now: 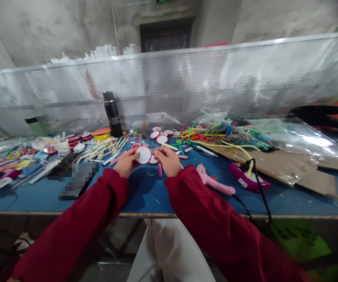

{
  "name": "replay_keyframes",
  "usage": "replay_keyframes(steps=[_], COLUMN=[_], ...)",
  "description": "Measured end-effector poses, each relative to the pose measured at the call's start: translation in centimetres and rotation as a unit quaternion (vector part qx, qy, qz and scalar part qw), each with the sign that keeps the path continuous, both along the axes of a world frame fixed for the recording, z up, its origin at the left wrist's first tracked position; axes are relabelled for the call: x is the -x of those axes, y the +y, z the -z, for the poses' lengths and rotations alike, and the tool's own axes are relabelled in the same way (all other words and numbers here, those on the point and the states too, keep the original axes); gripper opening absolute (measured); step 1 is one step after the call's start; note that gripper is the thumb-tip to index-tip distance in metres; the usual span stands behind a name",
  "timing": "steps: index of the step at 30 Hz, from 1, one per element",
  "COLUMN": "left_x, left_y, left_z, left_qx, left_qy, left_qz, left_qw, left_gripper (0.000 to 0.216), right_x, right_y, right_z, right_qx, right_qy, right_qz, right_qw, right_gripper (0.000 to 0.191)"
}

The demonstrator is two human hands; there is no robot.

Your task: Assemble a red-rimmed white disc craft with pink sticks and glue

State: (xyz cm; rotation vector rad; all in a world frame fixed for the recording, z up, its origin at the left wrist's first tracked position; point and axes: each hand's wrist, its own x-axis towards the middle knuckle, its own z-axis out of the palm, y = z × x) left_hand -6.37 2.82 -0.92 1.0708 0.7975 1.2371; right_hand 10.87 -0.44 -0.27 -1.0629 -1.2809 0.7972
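Note:
My left hand (126, 161) is closed around the left rim of a small round disc (143, 154), white with a red edge, held just above the blue table (145, 192). My right hand (166, 159) pinches the same disc from the right side, and a pink stick (160, 169) hangs below it. Both arms wear dark red sleeves. More white and red discs (161, 138) lie just behind the hands.
A pink glue gun (214, 183) and a purple one (247, 178) with a black cord lie to the right. Coloured pipe cleaners (224, 135), cardboard and plastic bags fill the right side. Sticks, a black flask (112, 114), a phone (75, 178) and clutter sit left. A perforated screen stands behind.

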Motion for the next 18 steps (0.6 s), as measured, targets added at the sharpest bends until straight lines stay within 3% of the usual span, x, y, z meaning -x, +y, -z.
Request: replay_keyframes(steps=[3,7,13,18], left_x=[0.7,1.3,1.2,1.2], left_y=[1.0,1.8,1.5,1.3], left_z=[0.4,0.6,0.9,1.0], left_qx=[0.018,0.04,0.085,0.072], left_qy=[0.0,-0.017,-0.017,0.011], left_qz=[-0.063,-0.111,-0.116,-0.071], left_qw=[0.998,0.993,0.989,0.995], left_gripper=[0.027,0.025,0.022,0.024], right_x=[-0.6,-1.1,-1.1,-1.0], right_y=[0.2,-0.1,-1.8,-3.5], right_z=[-0.4,-1.1,-2.4,-3.2], right_qx=[-0.028,-0.055,-0.059,-0.05], right_qy=[0.074,0.159,0.195,0.226], right_qz=[0.062,0.084,0.065,0.022], right_qw=[0.995,0.982,0.977,0.973], right_gripper=[0.031,0.027,0.022,0.019])
